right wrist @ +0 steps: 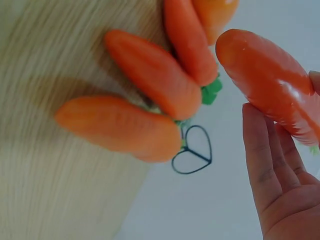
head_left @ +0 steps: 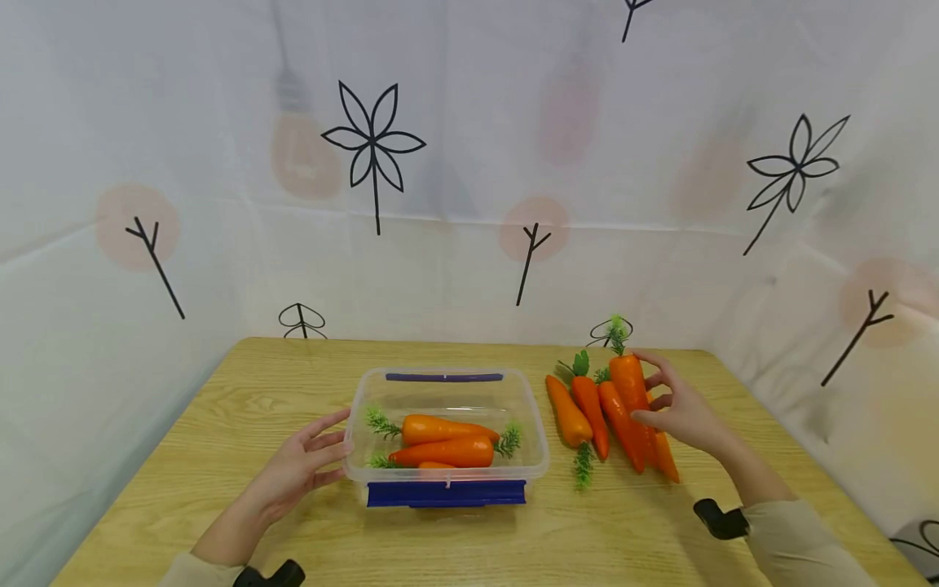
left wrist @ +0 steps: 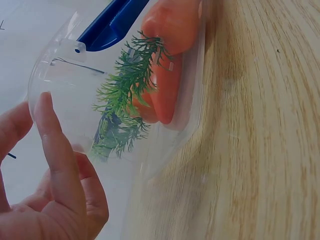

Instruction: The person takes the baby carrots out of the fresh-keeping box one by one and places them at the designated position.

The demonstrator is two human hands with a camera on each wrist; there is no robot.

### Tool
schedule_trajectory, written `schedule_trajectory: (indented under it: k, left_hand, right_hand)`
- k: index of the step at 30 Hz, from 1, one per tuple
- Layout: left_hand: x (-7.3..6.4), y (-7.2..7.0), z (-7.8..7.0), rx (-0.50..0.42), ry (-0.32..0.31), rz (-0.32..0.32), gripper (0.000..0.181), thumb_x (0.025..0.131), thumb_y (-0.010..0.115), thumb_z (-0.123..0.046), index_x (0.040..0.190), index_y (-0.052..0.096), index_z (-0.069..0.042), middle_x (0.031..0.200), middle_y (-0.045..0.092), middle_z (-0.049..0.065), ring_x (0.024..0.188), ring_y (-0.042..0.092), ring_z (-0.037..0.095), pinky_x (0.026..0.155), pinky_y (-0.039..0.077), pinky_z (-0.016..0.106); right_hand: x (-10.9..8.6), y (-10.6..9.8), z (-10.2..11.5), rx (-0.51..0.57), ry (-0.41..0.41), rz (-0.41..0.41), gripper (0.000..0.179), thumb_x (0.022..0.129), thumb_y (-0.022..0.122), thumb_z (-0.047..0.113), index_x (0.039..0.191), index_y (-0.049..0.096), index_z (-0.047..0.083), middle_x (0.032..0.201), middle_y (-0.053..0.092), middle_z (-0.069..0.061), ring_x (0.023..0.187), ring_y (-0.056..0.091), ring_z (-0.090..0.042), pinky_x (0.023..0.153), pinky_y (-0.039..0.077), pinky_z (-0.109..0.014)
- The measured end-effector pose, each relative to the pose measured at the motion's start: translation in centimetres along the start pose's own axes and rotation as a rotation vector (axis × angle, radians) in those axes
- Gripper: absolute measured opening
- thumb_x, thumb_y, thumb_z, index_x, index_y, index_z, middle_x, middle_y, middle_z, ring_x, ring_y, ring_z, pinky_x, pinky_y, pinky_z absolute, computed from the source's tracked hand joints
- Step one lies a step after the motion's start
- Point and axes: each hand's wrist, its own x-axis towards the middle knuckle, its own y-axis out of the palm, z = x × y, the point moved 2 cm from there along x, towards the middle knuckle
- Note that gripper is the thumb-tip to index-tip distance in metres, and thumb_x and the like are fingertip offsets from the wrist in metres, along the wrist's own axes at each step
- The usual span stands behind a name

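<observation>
A plastic carrot (head_left: 628, 381) with a leafy green top is held upright by my right hand (head_left: 678, 408), thumb on one side and fingers on the other. In the right wrist view the held carrot (right wrist: 270, 82) is raised off the table, apart from the other carrots (right wrist: 125, 129). My left hand (head_left: 293, 469) rests its fingers against the left side of a clear plastic box (head_left: 539, 424). The left wrist view shows fingertips at the box rim (left wrist: 37, 85). Several carrots (head_left: 443, 452) lie inside the box, green tops toward both ends.
A loose group of carrots (head_left: 568, 412) lies on the wooden table (head_left: 293, 383) to the right of the box. Blue locking flaps (head_left: 447, 493) hang at the box's front and back. A patterned white cloth (head_left: 455, 285) stands behind the table.
</observation>
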Motion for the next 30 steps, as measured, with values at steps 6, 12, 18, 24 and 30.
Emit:
schedule_trajectory:
  k: [6, 12, 18, 24, 30]
  left_hand:
    - [0.0, 0.0, 0.0, -0.002, 0.004, -0.006, 0.070, 0.092, 0.061, -0.016, 0.147, 0.020, -0.004, 0.136, 0.038, 0.024, 0.106, 0.056, 0.026, 0.080, 0.052, 0.031]
    - [-0.1, 0.0, 0.0, 0.001, 0.002, -0.006, 0.071, 0.092, 0.061, -0.017, 0.148, 0.019, -0.004, 0.139, 0.033, 0.027, 0.106, 0.056, 0.026, 0.080, 0.052, 0.031]
    - [-0.1, 0.1, -0.1, -0.001, 0.001, -0.009, 0.071, 0.092, 0.061, -0.017, 0.147, 0.019, -0.003, 0.138, 0.033, 0.028, 0.105, 0.056, 0.026, 0.080, 0.052, 0.031]
    - [-0.1, 0.2, -0.1, -0.005, 0.003, -0.007, 0.072, 0.091, 0.062, -0.017, 0.147, 0.019, -0.002, 0.138, 0.034, 0.028, 0.106, 0.055, 0.026, 0.080, 0.052, 0.031]
    - [-0.1, 0.2, -0.1, -0.005, 0.003, -0.010, 0.072, 0.091, 0.062, -0.017, 0.147, 0.020, -0.003, 0.138, 0.034, 0.028, 0.105, 0.056, 0.026, 0.079, 0.052, 0.030]
  right_hand:
    - [-0.6, -0.9, -1.4, -0.022, 0.032, 0.001, 0.086, 0.082, 0.070, 0.004, 0.148, 0.015, 0.012, 0.110, 0.041, -0.026, 0.074, 0.059, -0.027, 0.056, 0.053, -0.039]
    - [-1.0, -1.6, -3.3, -0.001, 0.053, -0.004, 0.086, 0.081, 0.071, 0.005, 0.147, 0.016, 0.012, 0.108, 0.043, -0.028, 0.070, 0.061, -0.026, 0.053, 0.054, -0.038]
    - [-1.2, -2.3, -4.9, 0.005, 0.065, 0.010, 0.086, 0.081, 0.071, 0.005, 0.147, 0.015, 0.009, 0.108, 0.044, -0.029, 0.070, 0.062, -0.026, 0.052, 0.053, -0.039]
    - [-1.7, -2.9, -6.5, 0.032, 0.109, 0.043, 0.087, 0.081, 0.071, 0.004, 0.146, 0.013, 0.004, 0.106, 0.044, -0.032, 0.073, 0.063, -0.031, 0.053, 0.054, -0.041]
    - [-2.0, -3.5, -8.3, 0.030, 0.186, 0.075, 0.089, 0.082, 0.071, 0.008, 0.146, 0.010, 0.000, 0.110, 0.041, -0.035, 0.077, 0.062, -0.033, 0.055, 0.055, -0.042]
